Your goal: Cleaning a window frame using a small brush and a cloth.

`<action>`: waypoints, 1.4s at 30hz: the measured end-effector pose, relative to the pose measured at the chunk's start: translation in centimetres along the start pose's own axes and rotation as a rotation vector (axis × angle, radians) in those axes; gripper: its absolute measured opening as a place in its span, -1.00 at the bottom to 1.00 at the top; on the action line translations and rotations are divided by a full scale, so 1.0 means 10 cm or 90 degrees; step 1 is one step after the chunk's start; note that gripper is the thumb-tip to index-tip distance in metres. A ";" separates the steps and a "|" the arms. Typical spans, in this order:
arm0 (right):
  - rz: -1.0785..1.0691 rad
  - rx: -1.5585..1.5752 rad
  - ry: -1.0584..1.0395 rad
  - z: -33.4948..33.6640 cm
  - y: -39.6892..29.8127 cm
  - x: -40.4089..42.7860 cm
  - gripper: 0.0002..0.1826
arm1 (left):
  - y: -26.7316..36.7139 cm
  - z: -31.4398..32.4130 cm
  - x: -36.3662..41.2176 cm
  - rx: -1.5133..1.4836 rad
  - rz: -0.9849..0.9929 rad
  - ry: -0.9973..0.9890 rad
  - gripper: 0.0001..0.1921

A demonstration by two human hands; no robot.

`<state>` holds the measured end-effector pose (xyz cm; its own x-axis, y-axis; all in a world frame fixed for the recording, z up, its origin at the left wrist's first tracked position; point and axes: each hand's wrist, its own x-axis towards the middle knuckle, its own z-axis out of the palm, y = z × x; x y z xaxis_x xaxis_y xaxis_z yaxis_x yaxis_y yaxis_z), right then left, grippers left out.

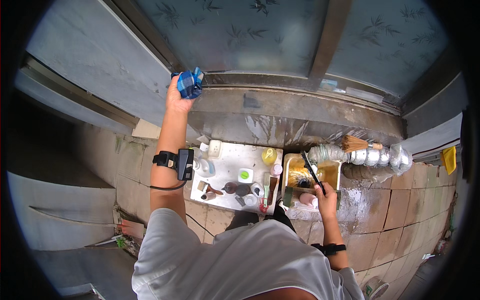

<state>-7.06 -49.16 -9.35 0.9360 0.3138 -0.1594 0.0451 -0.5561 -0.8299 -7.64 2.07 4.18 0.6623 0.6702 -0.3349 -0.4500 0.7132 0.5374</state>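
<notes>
My left hand (180, 98) is closed on a bunched blue checked cloth (190, 84), up at the left end of the window frame (247, 80). In my right hand (327, 198) is the handle of a slim black brush (311, 167), held slantwise over the sink basin (331, 176), which has yellowish, stained walls. Near that hand a pink bottle (308, 199) lies by the basin's front edge. Left of the basin is a white tabletop (225, 168) with several bottles, a green-handled brush (266, 185) and a yellow bottle (269, 155).
Wrapped pipes (360, 156) run right of the basin, with a straw whisk (356, 144) on top. A concrete sill (292, 107) lies below the frosted window. A yellow cloth (449, 159) hangs at the far right; a bucket (376, 288) stands on the tiled floor.
</notes>
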 end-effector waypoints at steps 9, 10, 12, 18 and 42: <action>-0.016 0.004 0.012 0.48 -0.26 -0.12 -0.68 | 0.49 -0.03 0.74 0.242 0.061 0.074 -0.86; -0.098 -0.005 0.006 0.59 -0.26 -0.05 -0.65 | 0.49 -0.03 0.79 0.232 0.032 0.045 -0.85; -0.166 -0.030 -0.035 0.73 -0.49 0.06 -0.57 | 0.40 0.04 0.82 0.225 0.026 0.073 -0.85; -0.244 -0.029 -0.138 1.45 -1.53 0.46 -0.50 | 0.29 0.16 0.60 0.079 -0.079 -0.069 -0.76; -0.142 -0.483 0.145 -0.01 -0.41 1.42 -0.20 | -0.73 0.83 -0.21 0.034 -0.292 -0.075 -0.79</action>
<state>6.08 -42.48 -8.14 0.9211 0.3607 0.1464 0.3862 -0.8936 -0.2287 -0.72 -6.26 7.40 0.8504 0.2583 -0.4584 -0.0653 0.9163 0.3952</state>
